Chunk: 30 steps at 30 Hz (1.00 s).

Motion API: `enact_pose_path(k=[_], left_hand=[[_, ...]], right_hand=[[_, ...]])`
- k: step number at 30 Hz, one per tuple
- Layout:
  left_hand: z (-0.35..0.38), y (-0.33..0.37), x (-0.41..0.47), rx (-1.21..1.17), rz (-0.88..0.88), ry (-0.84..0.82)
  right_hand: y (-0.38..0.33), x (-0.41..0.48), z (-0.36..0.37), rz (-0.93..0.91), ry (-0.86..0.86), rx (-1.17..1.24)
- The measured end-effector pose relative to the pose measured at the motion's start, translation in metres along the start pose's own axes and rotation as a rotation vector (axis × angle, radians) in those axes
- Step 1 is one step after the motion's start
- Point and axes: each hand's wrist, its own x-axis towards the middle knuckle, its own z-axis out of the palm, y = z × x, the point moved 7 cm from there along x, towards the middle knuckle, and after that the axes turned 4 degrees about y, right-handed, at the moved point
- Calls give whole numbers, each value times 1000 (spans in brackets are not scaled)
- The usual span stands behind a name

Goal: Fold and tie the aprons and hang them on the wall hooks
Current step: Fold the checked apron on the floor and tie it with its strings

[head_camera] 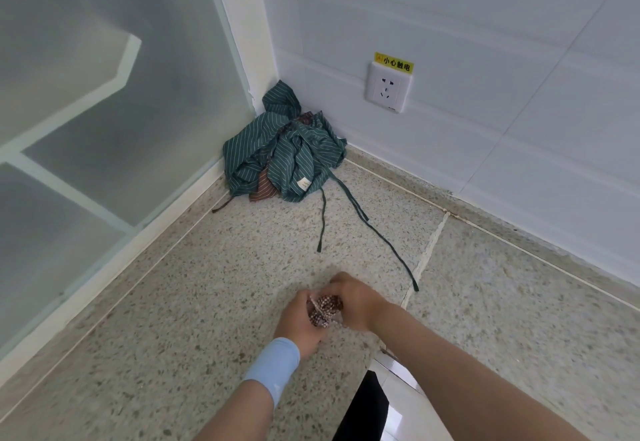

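2 hands, 1 thing: your left hand [297,319] and right hand [358,302] curled tight round the checked apron bundle [325,307] btw them, axis approx L-R; green apron pile [284,160] lay well ahead, corner.

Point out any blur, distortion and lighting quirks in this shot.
Head view: left hand and right hand are motion-blurred around the checked bundle; the green striped apron pile is sharp; the wide angle skews the window frame; light is soft, shadows faint.
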Motion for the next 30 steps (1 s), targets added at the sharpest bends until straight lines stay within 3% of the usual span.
enact_pose_path(k=[4,7,10,15,24,30], left_hand=[[-8,18,-2,-26,54,-59],[-17,46,-4,-49,95,-39],[-21,92,-12,-88,178,-28],[-18,194,-45,-141,372,-4],[-21,313,-89,-380,554,-22],[-32,407,-114,-337,650,-104]], right_hand=[[13,-20,-22,143,70,176],[15,-38,-53,145,120,176],[13,-61,-79,163,166,481],[24,-118,-153,167,552,574],[29,-198,-257,68,1048,807],[3,-251,-345,-44,1211,624]])
